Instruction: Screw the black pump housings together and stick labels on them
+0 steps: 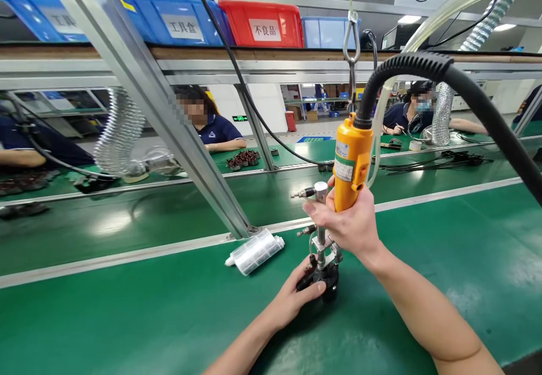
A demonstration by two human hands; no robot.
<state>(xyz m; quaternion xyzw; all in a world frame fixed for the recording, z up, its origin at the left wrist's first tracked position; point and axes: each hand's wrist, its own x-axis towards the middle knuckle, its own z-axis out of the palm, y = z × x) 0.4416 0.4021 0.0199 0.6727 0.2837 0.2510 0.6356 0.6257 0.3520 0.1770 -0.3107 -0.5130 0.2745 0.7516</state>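
An orange electric screwdriver point(348, 157) hangs upright from a metal hook point(351, 39), with a thick black cable curving off its top. My right hand point(353, 219) is wrapped around its lower body. Beside the grip stands a silver metal tube point(320, 194) with small side fittings, leading down to a bracket. Under the bracket sits a small black part point(329, 284) on the green bench. My left hand point(296, 290) grips that part from the left, thumb in front; its fingers are partly hidden behind it. The screwdriver's tip is hidden by my right hand and the bracket.
A clear plastic bottle point(256, 251) lies left of my hands, near the foot of a slanted aluminium post point(178, 121). Blue bins point(169, 19) and a red bin point(265, 22) stand on the shelf above. Co-workers sit across the green bench point(127, 318), near small dark parts point(244, 159).
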